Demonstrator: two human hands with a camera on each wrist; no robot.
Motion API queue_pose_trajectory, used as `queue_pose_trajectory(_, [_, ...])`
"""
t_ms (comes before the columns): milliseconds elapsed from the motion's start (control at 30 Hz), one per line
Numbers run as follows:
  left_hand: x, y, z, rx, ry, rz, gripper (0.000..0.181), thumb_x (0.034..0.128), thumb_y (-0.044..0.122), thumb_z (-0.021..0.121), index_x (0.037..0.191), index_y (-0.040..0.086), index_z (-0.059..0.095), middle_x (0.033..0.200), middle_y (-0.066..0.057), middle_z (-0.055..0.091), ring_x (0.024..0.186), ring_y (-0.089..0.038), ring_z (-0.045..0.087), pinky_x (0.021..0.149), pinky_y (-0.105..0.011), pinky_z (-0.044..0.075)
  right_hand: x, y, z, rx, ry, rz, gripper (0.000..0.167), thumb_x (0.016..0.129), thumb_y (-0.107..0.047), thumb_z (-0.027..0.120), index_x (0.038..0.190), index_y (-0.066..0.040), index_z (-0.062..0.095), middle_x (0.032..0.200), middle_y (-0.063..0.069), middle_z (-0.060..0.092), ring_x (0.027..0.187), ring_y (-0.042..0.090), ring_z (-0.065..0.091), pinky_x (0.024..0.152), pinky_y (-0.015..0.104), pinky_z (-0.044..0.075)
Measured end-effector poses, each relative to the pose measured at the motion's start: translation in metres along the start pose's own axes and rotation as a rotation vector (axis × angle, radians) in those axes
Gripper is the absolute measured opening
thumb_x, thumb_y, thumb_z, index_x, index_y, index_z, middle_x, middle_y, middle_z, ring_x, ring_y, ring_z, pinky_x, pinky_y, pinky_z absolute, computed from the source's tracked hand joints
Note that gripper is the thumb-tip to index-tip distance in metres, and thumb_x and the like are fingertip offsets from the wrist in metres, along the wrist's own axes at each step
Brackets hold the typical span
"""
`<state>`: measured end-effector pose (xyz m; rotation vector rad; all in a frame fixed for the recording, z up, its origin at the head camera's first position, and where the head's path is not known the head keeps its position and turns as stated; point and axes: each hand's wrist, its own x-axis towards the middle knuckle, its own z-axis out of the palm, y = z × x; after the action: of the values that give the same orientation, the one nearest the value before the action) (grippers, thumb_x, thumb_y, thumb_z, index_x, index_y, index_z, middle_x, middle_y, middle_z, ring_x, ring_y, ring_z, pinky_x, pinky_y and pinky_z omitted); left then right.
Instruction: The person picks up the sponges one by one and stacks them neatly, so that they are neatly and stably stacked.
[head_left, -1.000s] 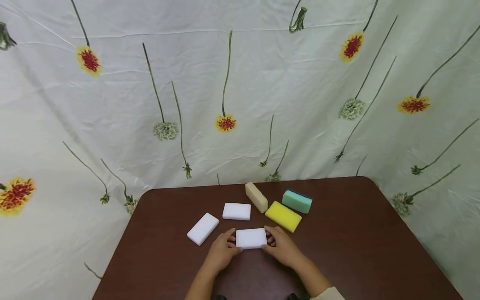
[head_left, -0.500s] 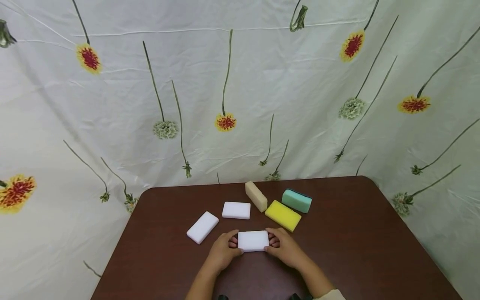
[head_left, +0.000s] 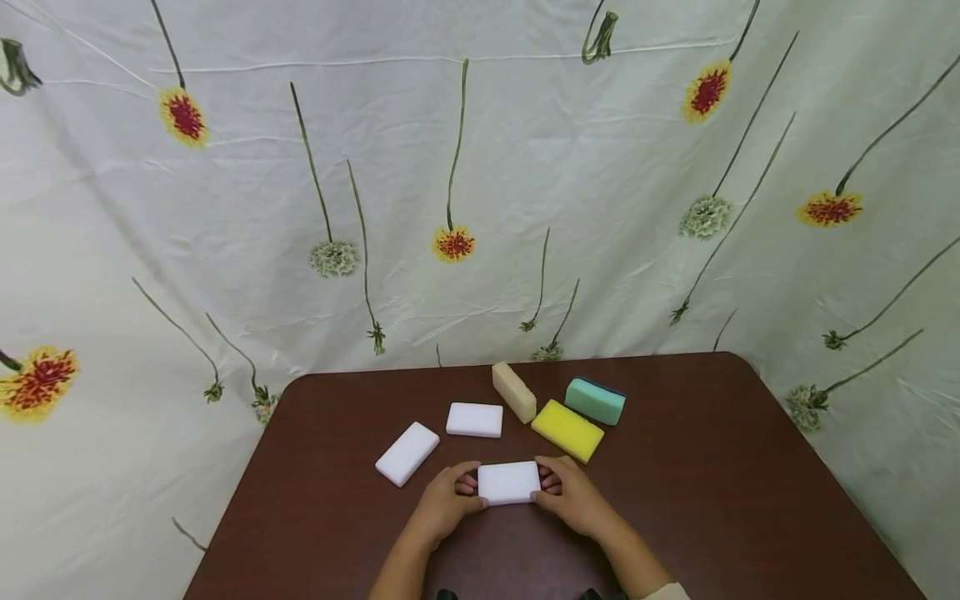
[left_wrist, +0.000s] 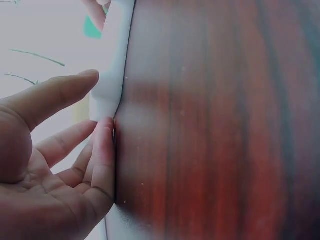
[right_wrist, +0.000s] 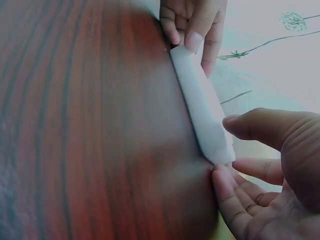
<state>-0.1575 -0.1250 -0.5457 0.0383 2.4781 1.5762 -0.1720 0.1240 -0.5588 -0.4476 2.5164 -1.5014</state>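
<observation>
A white sponge block (head_left: 508, 483) lies near the front middle of the table, between both hands. The left hand (head_left: 446, 503) grips its left end, thumb at the near corner and forefinger at the far one. At the right end, the right hand (head_left: 570, 498) holds it the same way. In the left wrist view the left thumb (left_wrist: 75, 90) touches the sponge's near side, and other fingers curl against the tabletop. The right wrist view shows the right thumb (right_wrist: 250, 125) on the near side of the white sponge (right_wrist: 202, 110), which sits flat on the wood.
Behind the hands on the dark brown table (head_left: 712, 483) are two more white sponge blocks (head_left: 407, 454), a beige sponge (head_left: 514, 392), a yellow sponge (head_left: 567, 430) and a green scouring sponge (head_left: 595, 401). A white flowered cloth (head_left: 405, 200) hangs behind the table.
Both hands have shifted the white sponge slightly right and nearer the person, mostly in the first half second. The other sponges stay in place.
</observation>
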Motion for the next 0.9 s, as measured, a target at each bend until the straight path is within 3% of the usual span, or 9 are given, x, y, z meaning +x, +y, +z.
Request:
queue_pose_trajectory(200, [0.002, -0.003, 0.001, -0.004, 0.0, -0.001, 0.064, 0.0778, 0.004, 0.083, 0.137, 0.003, 0.06, 0.107, -0.01, 0.06, 0.096, -0.019, 0.057, 0.077, -0.026, 0.048, -0.007, -0.007, -0.005, -0.025, 0.052, 0.032, 0.06, 0.089, -0.018, 0.077, 0.14, 0.003, 0.054, 0.122, 0.017, 0.059, 0.103, 0.023, 0.061, 0.081, 0.025, 0.054])
queue_pose_trajectory(400, [0.003, -0.002, 0.0, 0.001, 0.001, -0.01, 0.069, 0.0768, 0.004, 0.083, 0.141, 0.005, 0.057, 0.106, -0.009, 0.06, 0.096, -0.019, 0.056, 0.077, -0.027, 0.046, -0.008, -0.013, -0.014, -0.03, 0.215, 0.07, 0.052, 0.09, -0.018, 0.077, 0.136, -0.001, 0.059, 0.123, 0.015, 0.061, 0.106, 0.024, 0.063, 0.082, 0.026, 0.055])
queue_pose_trajectory(633, [0.004, -0.002, -0.001, 0.003, 0.007, -0.003, 0.069, 0.0762, 0.004, 0.083, 0.141, 0.005, 0.057, 0.107, -0.01, 0.061, 0.097, -0.02, 0.057, 0.079, -0.03, 0.046, -0.008, -0.009, -0.029, -0.05, 0.377, 0.11, 0.054, 0.092, -0.02, 0.075, 0.14, -0.004, 0.057, 0.132, 0.017, 0.055, 0.114, 0.029, 0.062, 0.09, 0.039, 0.056])
queue_pose_trajectory(900, [0.003, -0.003, -0.001, 0.01, 0.008, -0.006, 0.064, 0.0775, 0.005, 0.082, 0.138, 0.005, 0.06, 0.106, -0.009, 0.061, 0.096, -0.02, 0.058, 0.078, -0.029, 0.047, -0.006, 0.004, -0.04, -0.069, 0.435, 0.184, 0.06, 0.092, -0.019, 0.075, 0.146, -0.003, 0.051, 0.142, 0.023, 0.044, 0.119, 0.034, 0.057, 0.094, 0.046, 0.054])
